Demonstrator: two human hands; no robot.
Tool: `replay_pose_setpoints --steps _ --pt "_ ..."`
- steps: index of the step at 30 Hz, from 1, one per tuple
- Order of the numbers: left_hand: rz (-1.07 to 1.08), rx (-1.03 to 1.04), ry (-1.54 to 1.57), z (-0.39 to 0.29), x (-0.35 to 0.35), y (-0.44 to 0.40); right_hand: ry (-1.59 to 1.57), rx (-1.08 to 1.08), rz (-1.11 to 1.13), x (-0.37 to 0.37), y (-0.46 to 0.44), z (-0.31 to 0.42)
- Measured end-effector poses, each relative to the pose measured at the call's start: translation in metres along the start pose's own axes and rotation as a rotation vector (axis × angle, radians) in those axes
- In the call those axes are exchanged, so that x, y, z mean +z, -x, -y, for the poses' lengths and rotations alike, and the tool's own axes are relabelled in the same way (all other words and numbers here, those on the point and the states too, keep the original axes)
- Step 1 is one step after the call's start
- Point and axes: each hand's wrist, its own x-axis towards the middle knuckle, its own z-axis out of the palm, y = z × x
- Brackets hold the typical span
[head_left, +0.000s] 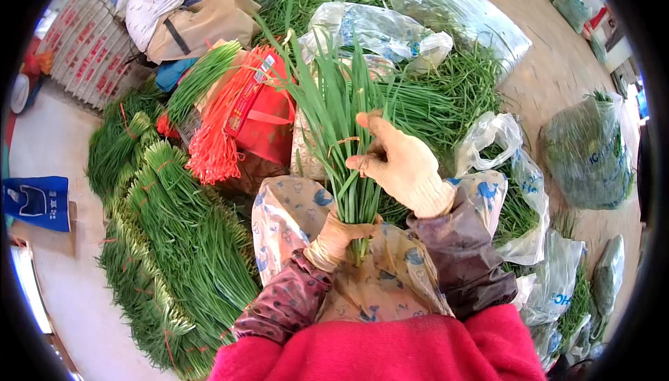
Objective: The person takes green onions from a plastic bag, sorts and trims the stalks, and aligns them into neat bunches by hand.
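Observation:
My left hand (333,241), in a pale glove, is wrapped round the lower stalks of a bunch of garlic chives (355,186). The long green leaves stand upright over my lap and fan out at the top. A thin orange-red strip (345,140) lies across the middle of the bunch. Just right of the bunch is my right hand (404,165), also gloved, its thumb and forefinger spread apart with nothing visible between them. Its other fingers are partly hidden. A patterned apron (380,287) covers my lap beneath both hands.
Tied chive bundles (188,214) are stacked at my left. Red-orange ties (223,144) hang over a red bag (268,130) ahead. Loose chives (446,102) and clear plastic bags (369,29) lie beyond. A filled bag (585,154) stands right. Another person (153,8) sits upper left.

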Motion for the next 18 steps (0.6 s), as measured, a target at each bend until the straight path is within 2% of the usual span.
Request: replay_pose_setpoints --steps 2,3,4,6,8,10,11,12,15,16,18 --pt "0.029 -0.002 0.000 0.001 0.000 0.000 0.010 0.102 0.235 0.000 -0.008 -0.014" --pt "0.021 -0.009 -0.006 -0.001 0.002 0.001 -0.063 0.078 0.269 0.007 -0.008 -0.029" --pt "0.025 -0.008 -0.008 -0.001 0.001 0.001 -0.062 0.077 0.264 0.010 -0.006 -0.032" --pt "0.025 -0.084 0.038 0.000 0.000 0.002 0.182 -0.128 0.079 0.015 0.002 -0.033" --pt "0.052 -0.108 0.039 -0.002 -0.002 0.006 0.271 -0.107 0.024 0.023 0.007 -0.036" --pt "0.095 -0.145 0.051 -0.008 -0.004 0.009 0.037 0.007 -0.165 0.031 0.008 -0.046" --pt "0.079 -0.161 0.063 -0.013 -0.004 0.012 -0.349 0.243 -0.088 0.032 0.010 -0.048" --pt "0.085 -0.161 0.061 -0.019 -0.004 0.017 -0.640 0.322 -0.194 0.033 0.008 -0.048" --pt "0.032 -0.202 0.036 -0.024 -0.010 0.032 -0.682 0.360 -0.420 0.008 -0.002 -0.051" --pt "0.033 -0.200 0.036 -0.026 -0.013 0.037 -0.724 0.332 -0.392 -0.001 -0.003 -0.060" --pt "0.151 -0.162 0.004 -0.035 -0.020 0.047 -0.556 0.098 -0.361 -0.014 -0.005 -0.069"
